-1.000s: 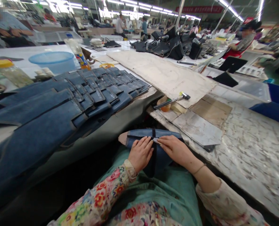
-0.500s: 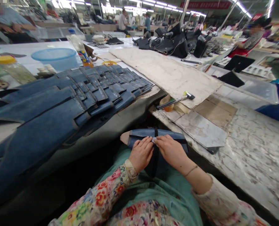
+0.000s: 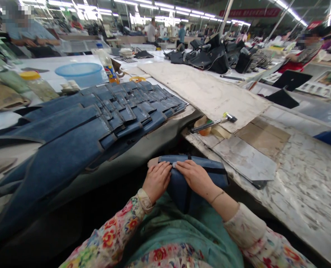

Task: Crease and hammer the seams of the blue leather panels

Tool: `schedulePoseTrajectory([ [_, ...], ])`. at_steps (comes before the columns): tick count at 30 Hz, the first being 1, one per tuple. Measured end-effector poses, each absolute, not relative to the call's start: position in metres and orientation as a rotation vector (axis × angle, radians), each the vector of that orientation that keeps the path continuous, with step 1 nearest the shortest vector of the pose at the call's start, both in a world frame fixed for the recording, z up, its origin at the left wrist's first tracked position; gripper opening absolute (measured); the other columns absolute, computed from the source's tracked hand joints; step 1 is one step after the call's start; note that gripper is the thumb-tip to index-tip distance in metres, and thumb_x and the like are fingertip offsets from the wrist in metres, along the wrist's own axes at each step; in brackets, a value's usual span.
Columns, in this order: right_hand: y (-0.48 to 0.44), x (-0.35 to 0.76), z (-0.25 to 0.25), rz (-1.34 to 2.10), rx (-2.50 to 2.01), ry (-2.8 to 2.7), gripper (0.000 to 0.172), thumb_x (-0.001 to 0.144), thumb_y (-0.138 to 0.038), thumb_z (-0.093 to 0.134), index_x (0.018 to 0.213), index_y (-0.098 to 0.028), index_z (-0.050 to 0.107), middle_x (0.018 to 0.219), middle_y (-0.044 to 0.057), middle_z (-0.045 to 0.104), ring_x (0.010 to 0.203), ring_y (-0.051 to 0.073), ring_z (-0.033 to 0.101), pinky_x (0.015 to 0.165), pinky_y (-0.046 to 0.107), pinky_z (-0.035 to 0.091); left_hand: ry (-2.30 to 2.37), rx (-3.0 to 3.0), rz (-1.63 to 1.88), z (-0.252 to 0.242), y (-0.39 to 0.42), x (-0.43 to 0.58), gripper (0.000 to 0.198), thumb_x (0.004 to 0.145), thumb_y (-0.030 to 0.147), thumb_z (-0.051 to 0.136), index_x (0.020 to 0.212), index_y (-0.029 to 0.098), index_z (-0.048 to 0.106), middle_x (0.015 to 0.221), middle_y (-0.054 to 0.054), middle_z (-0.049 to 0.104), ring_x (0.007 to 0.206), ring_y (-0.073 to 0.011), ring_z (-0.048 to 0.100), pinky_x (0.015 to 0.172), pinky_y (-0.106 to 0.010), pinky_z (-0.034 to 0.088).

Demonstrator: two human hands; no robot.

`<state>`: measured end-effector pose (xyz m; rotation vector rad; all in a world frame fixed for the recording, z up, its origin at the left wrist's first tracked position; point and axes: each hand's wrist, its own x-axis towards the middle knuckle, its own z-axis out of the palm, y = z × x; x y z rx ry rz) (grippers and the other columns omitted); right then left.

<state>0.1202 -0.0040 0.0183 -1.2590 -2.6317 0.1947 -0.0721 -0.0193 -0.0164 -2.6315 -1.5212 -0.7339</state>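
Observation:
Across my lap lies a blue leather piece (image 3: 178, 191) with black strips crossing it and a tan end at its left. My left hand (image 3: 157, 180) presses its bunched fingers along the upper fold of the piece. Right beside it, my right hand (image 3: 195, 178) pinches the same fold, its wrist reaching in from the right. A small pale bit (image 3: 174, 164) shows between the two sets of fingertips; what it is I cannot make out. The undersides of both hands are hidden.
Overlapping blue leather pieces (image 3: 117, 108) cover the left bench. A hammer (image 3: 214, 123) lies by a tape roll on the right table (image 3: 311, 167). Farther back are a blue basin (image 3: 78, 70), a bottle (image 3: 108, 65), a lidded jar (image 3: 38, 85) and heaped black bags (image 3: 207, 56). People sit beyond.
Both hands have slid left along the fold of the leather piece, baring more of its right end and the black strip there. The view has shifted slightly left.

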Motion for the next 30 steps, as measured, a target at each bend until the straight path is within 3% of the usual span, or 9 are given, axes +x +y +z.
schedulePoseTrajectory([
  [12,0.011,0.070,0.021,0.256,-1.164,-2.706,0.040,0.086,-0.011,0.040,0.123,-0.018,0.054,0.127,0.007,0.055,0.108,0.020,0.048,0.089,0.033,0.047,-1.772,-2.488,-0.763,-0.024,-0.021,-0.107,0.032,0.090,0.031,0.043,0.115,0.019,0.057,0.119,-0.009,0.061,0.110,-0.0228,0.054,0.092,-0.041,0.038],
  [20,0.010,0.063,0.021,0.215,-1.153,-2.691,0.039,0.086,-0.012,0.041,0.122,-0.015,0.054,0.126,0.007,0.055,0.105,0.021,0.049,0.089,0.033,0.047,-1.860,-2.484,-0.780,-0.034,-0.023,-0.103,0.043,0.090,0.033,0.042,0.131,0.022,0.043,0.129,-0.010,0.052,0.119,-0.0231,0.046,0.099,-0.042,0.035],
  [24,-0.001,0.090,0.022,0.178,-1.209,-2.672,0.039,0.087,-0.011,0.039,0.122,-0.016,0.055,0.126,0.007,0.056,0.106,0.021,0.049,0.089,0.035,0.047,-1.806,-2.516,-0.708,-0.027,-0.023,-0.096,0.037,0.090,0.028,0.042,0.126,0.028,0.050,0.130,-0.008,0.051,0.120,-0.0242,0.044,0.101,-0.047,0.031],
  [30,-0.020,0.146,0.034,0.037,-1.366,-2.718,0.040,0.085,-0.008,0.040,0.121,-0.016,0.056,0.124,0.006,0.057,0.102,0.023,0.050,0.086,0.035,0.048,-1.791,-2.545,-0.662,-0.021,-0.020,-0.092,0.034,0.090,0.027,0.041,0.122,0.027,0.054,0.129,-0.008,0.052,0.121,-0.0250,0.044,0.101,-0.050,0.032],
])
